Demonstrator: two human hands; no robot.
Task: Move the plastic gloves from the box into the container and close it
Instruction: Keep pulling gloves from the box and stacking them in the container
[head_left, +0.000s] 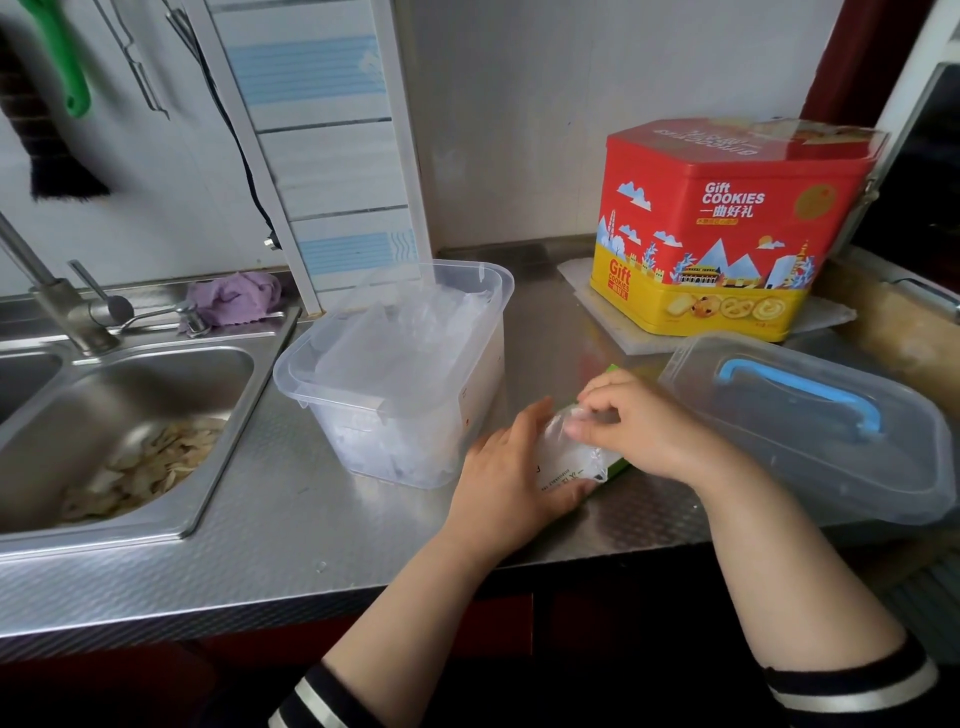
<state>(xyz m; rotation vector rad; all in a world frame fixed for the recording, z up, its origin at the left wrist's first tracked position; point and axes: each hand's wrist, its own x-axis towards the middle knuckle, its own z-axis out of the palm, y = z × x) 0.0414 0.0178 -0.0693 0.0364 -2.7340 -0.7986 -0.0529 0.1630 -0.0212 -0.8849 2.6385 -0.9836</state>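
A small green and white glove box (576, 460) lies on the steel counter near its front edge. My left hand (511, 467) grips the box from the left side. My right hand (634, 421) pinches clear plastic gloves (563, 418) at the top of the box. To the left stands the open clear container (400, 374), with several plastic gloves heaped inside. Its clear lid (810, 431), with a blue handle, lies on the counter to the right of my hands.
A red and yellow cookie tin (727, 228) stands on a white board at the back right. A steel sink (119, 431) with peelings, a tap (57, 306) and a purple cloth (234, 299) are on the left. The counter's front edge (363, 587) runs below my wrists.
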